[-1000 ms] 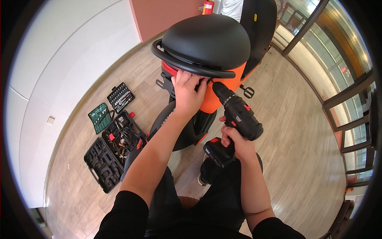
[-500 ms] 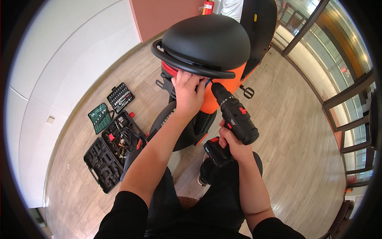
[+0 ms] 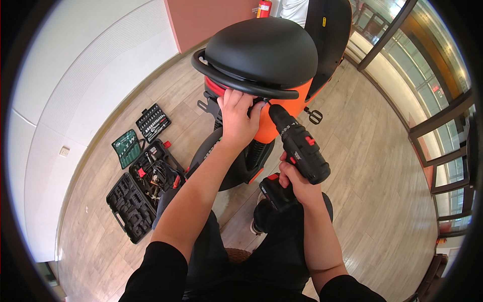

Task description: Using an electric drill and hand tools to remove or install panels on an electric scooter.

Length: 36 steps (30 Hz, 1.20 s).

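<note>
My left hand (image 3: 238, 121) reaches under the black grab rail (image 3: 282, 94) at the rear of an orange scooter (image 3: 266, 131), beside the red tail light (image 3: 214, 86); its fingers are curled, and what they hold is hidden. My right hand (image 3: 301, 185) is wrapped round the grip of a black cordless drill (image 3: 302, 148) with red details and a battery at its base. The drill's nose points up at the spot under the rail beside my left thumb; the exact contact at the bit's tip is too small to make out. The black seat (image 3: 259, 50) sits above.
An open toolcase (image 3: 132, 211), green pouch (image 3: 126, 148) and socket set (image 3: 153, 121) lie on the wood-look floor (image 3: 372, 176) at left. A red extinguisher (image 3: 263, 9) stands behind the scooter by a pink wall (image 3: 206, 22). Glazed framed panels (image 3: 412, 55) line the right.
The drill and my right hand moved slightly left, then a little back to the right over the last second. My left hand stays under the rail, with small finger shifts.
</note>
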Available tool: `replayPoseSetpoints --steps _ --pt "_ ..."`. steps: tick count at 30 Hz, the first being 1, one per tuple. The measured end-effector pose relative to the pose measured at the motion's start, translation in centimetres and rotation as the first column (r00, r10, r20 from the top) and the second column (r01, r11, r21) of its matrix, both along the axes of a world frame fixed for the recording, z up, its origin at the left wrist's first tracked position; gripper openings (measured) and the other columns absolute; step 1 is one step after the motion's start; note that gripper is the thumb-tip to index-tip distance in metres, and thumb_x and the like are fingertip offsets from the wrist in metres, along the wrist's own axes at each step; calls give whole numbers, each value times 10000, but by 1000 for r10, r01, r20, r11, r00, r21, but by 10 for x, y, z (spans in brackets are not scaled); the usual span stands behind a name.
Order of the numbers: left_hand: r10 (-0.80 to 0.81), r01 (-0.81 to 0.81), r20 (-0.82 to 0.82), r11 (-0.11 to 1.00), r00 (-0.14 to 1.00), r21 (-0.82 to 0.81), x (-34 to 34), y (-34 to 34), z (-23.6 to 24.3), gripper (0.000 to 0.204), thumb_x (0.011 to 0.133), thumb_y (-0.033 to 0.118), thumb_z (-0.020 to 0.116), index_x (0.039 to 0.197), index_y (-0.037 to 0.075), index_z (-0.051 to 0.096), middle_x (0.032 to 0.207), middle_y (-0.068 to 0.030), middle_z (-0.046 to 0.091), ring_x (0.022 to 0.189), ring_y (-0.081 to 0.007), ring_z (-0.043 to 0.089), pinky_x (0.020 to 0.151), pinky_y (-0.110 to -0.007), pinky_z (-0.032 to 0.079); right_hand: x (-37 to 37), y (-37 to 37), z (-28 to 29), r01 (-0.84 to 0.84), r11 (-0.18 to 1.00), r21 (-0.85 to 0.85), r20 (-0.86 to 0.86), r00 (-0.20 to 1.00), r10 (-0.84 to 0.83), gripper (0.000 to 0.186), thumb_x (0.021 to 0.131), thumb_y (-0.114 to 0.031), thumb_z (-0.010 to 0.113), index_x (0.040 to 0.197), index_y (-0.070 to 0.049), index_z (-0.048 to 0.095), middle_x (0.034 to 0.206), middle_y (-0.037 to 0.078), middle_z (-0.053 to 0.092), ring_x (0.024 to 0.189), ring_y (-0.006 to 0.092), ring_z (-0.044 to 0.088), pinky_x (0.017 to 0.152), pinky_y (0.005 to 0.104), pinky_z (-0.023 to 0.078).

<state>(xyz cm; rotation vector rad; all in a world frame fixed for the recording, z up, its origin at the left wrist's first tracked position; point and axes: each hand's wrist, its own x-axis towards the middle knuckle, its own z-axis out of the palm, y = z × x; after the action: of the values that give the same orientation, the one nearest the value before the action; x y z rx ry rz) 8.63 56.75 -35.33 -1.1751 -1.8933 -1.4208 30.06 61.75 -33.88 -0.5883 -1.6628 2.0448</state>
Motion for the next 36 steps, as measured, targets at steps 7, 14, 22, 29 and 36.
replayPoseSetpoints --steps 7,14,22,29,36 --pt "-5 5 -15 1000 1000 -10 1 0 2 265 740 70 819 964 75 677 852 -25 525 849 -226 498 795 -374 337 1 1 0 -10 1000 -4 -2 1000 10 87 954 15 595 1038 -1 581 714 23 564 540 85 538 514 258 441" --pt "-25 25 22 1000 999 -9 0 0 -4 222 753 70 789 959 104 714 987 -25 610 954 -265 531 806 -403 329 1 0 1 -9 1000 24 35 999 8 231 918 10 564 1146 46 556 727 43 534 539 108 512 528 281 439" --pt "-6 6 -15 1000 1000 -6 0 -1 0 235 738 70 822 938 82 698 836 -21 528 858 -226 500 789 -372 329 0 -3 7 6 1000 -18 13 1000 -5 265 908 6 567 1168 57 552 723 46 526 528 106 497 516 284 432" --pt "-15 15 -2 1000 1000 3 0 0 0 236 735 67 821 935 78 695 829 -18 530 848 -225 501 778 -371 324 0 -2 3 -3 1000 0 2 1000 3 269 903 0 577 1164 60 551 723 46 527 521 106 496 516 280 434" --pt "-32 33 47 999 998 -15 0 -1 -3 201 755 79 798 941 96 723 937 -17 615 927 -250 529 803 -398 328 -1 -3 9 16 997 -73 28 1000 -14 264 893 -18 591 1148 47 562 714 45 524 515 108 486 512 279 429"
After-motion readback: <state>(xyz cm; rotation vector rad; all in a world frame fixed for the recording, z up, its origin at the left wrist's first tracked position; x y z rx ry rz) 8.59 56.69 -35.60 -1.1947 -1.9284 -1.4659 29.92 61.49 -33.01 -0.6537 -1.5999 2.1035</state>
